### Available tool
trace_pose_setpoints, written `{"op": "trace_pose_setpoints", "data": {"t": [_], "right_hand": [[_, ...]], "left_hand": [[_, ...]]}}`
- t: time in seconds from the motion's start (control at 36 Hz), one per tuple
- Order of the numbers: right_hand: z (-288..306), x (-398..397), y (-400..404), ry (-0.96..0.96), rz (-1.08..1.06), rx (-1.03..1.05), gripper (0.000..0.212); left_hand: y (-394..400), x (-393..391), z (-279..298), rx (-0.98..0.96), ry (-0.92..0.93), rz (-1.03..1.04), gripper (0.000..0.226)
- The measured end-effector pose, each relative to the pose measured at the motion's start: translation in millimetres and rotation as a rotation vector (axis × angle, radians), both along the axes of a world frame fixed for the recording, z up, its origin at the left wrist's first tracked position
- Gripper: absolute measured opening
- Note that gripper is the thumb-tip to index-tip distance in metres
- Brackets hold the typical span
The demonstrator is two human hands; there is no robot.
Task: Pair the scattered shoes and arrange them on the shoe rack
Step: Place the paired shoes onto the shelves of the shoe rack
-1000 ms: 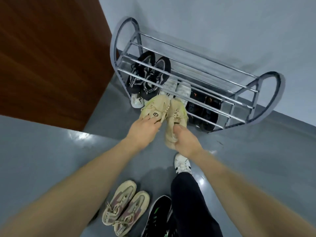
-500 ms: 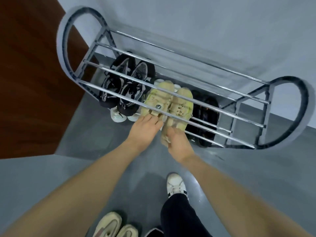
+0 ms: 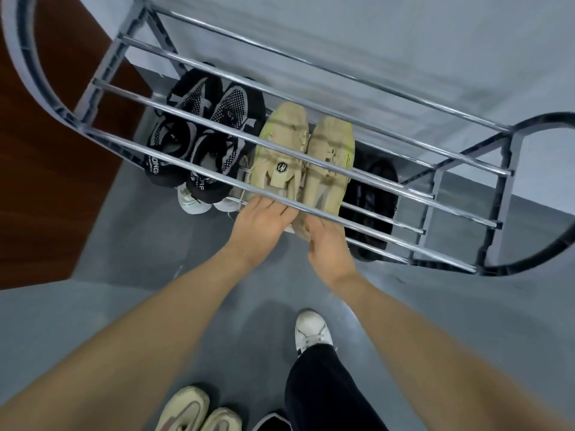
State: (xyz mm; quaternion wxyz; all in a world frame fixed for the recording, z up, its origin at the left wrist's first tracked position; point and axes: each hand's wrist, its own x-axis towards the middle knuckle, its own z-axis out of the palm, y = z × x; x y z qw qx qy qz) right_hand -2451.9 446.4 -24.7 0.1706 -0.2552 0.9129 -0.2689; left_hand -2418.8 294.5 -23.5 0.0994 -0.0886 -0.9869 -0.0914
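I am leaning over the shoe rack [image 3: 429, 164], whose top rails are running bare while the middle tier under them is carrying a black knit pair [image 3: 202, 135] on its left and the tan sneakers [image 3: 298, 157] I am seating beside it; more shoes are sitting on the tier below, dark and hard to make out. The tan sneakers are lying side by side, touching, toes toward the wall, heels at the front rail. I am judging them light and soft in the upper, firmer at the heel, so the heels are where I am pushing. My left hand [image 3: 264, 217] is resting flat, fingers together, on the left heel; my right hand [image 3: 326, 241] is curling loosely around the right heel, though whether it is truly gripping I cannot tell.
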Motion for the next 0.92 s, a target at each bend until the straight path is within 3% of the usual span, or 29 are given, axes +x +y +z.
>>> {"op": "trace_pose_setpoints", "data": {"t": [0.11, 0.25, 0.33, 0.42, 0.5, 0.61, 0.72, 0.92], "right_hand": [[7, -4, -3, -0.061, -0.008, -0.003, 0.044], [-4, -8, -3, 0.077, -0.025, 0.115, 0.045], [-6, -7, -4, 0.123, -0.074, 0.203, 0.045], [-6, -3, -10, 0.153, -0.136, 0.221, 0.047], [-10, -3, -10, 0.055, -0.187, 0.238, 0.048], [-17, -7, -3, -0.026, -0.237, 0.21, 0.049], [-13, -5, 2, 0.025, -0.223, 0.159, 0.036], [-14, 0, 4, 0.083, -0.286, 0.12, 0.028]], "left_hand": [[0, -3, 8, 0.001, 0.031, 0.001, 0.024], [-7, -2, 11, -0.042, -0.027, 0.024, 0.029], [-7, 0, 10, -0.116, -0.109, 0.077, 0.016], [1, -6, 14, -0.091, -0.319, 0.177, 0.035], [5, -6, 11, -0.076, -0.518, 0.218, 0.034], [5, -1, 3, -0.116, -0.628, 0.274, 0.078], [7, -4, -1, -0.062, -0.662, 0.248, 0.055], [6, -22, 12, -0.071, -0.534, 0.209, 0.04]]}}
